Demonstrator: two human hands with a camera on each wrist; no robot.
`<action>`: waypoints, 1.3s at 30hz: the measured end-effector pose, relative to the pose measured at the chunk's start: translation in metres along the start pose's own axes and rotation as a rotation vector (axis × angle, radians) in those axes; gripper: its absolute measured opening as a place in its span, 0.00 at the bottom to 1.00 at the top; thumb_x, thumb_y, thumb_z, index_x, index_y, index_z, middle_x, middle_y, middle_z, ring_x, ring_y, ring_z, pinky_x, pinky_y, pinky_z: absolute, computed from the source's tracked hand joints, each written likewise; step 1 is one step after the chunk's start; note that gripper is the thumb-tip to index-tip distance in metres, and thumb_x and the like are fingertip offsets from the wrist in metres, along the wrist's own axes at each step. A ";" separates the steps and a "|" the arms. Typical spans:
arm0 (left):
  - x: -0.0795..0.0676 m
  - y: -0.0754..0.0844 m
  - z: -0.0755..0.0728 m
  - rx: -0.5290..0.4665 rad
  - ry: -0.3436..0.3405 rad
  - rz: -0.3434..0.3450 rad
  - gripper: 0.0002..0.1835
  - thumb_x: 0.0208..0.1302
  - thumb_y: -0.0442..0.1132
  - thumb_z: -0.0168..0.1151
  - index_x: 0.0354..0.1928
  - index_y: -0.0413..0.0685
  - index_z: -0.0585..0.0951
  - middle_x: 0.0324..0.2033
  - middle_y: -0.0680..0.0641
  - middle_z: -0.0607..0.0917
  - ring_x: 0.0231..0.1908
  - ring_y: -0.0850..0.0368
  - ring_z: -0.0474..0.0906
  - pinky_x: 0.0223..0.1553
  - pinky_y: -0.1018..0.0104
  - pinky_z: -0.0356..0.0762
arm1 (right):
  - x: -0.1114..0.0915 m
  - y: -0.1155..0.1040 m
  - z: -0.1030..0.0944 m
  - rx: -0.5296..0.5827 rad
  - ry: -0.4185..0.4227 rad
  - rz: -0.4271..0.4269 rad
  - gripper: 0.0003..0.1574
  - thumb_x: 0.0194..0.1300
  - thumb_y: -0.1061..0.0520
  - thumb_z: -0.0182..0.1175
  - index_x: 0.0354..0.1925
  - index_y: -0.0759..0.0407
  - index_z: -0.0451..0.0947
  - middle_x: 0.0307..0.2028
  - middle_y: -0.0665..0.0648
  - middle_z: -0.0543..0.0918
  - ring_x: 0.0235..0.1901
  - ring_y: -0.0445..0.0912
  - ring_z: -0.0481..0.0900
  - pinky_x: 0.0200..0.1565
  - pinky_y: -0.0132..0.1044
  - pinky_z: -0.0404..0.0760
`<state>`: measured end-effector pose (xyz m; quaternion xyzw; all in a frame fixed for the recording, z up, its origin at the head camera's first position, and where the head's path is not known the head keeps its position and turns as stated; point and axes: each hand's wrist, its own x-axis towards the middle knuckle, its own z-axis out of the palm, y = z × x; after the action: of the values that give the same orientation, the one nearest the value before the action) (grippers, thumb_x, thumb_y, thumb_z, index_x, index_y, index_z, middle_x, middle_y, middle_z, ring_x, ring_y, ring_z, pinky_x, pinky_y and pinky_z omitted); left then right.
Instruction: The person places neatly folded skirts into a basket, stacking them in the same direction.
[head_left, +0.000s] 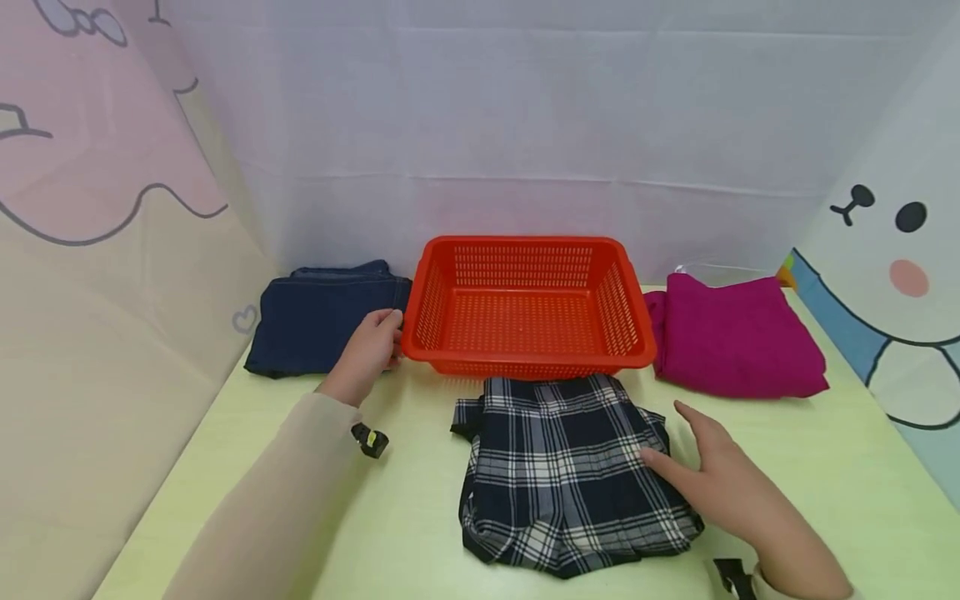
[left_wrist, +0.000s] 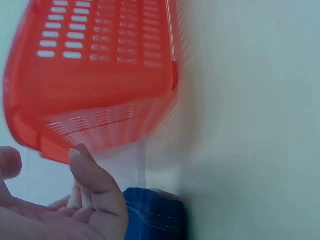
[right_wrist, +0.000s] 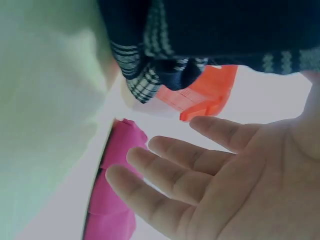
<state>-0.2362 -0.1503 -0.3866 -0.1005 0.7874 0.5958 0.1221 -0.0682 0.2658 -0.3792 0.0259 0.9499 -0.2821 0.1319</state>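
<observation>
A red plastic basket point(head_left: 521, 362) stands at the middle back. Close to its left rim is my left hand point(head_left: 371, 350); in the left wrist view the fingers point(left_wrist: 97, 185) bend loosely beside the basket wall point(left_wrist: 100, 90), not wrapped round it. In front of the basket lies a black-and-white plaid garment point(head_left: 570, 475), roughly folded, with uneven edges. My right hand point(head_left: 720, 479) is at its right side, thumb over the cloth and fingers straight. The right wrist view shows the spread fingers point(right_wrist: 165, 180) near the garment point(right_wrist: 220, 30), holding nothing.
Folded dark blue jeans point(head_left: 322, 321) lie left of the basket, behind my left hand. A folded magenta cloth point(head_left: 738, 342) sits against the basket's right side. White fabric point(head_left: 525, 125) hangs behind the pale green table point(head_left: 405, 533), with printed cartoon sheets on both sides.
</observation>
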 end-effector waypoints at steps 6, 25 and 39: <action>-0.043 -0.022 -0.001 -0.046 -0.052 -0.043 0.30 0.71 0.58 0.41 0.65 0.44 0.59 0.51 0.39 0.72 0.45 0.47 0.74 0.46 0.58 0.76 | 0.006 0.004 0.002 0.140 -0.096 0.053 0.66 0.58 0.26 0.52 0.72 0.65 0.35 0.66 0.76 0.49 0.61 0.71 0.54 0.51 0.68 0.64; -0.107 -0.053 0.033 -0.133 -0.188 -0.004 0.38 0.66 0.58 0.51 0.68 0.42 0.57 0.58 0.37 0.71 0.54 0.44 0.73 0.54 0.51 0.71 | 0.010 0.014 0.012 0.297 -0.142 0.153 0.64 0.58 0.27 0.52 0.71 0.66 0.39 0.65 0.73 0.54 0.60 0.67 0.59 0.51 0.60 0.70; -0.108 -0.059 0.046 -0.453 -0.435 -0.118 0.42 0.65 0.55 0.55 0.70 0.40 0.49 0.64 0.30 0.59 0.56 0.35 0.70 0.43 0.41 0.76 | 0.012 0.026 0.005 0.697 -0.199 0.196 0.48 0.69 0.37 0.47 0.68 0.70 0.45 0.62 0.72 0.62 0.53 0.58 0.72 0.47 0.52 0.77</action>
<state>-0.1122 -0.1202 -0.4193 -0.0406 0.5829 0.7554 0.2965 -0.0754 0.2843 -0.4000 0.1327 0.7724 -0.5756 0.2335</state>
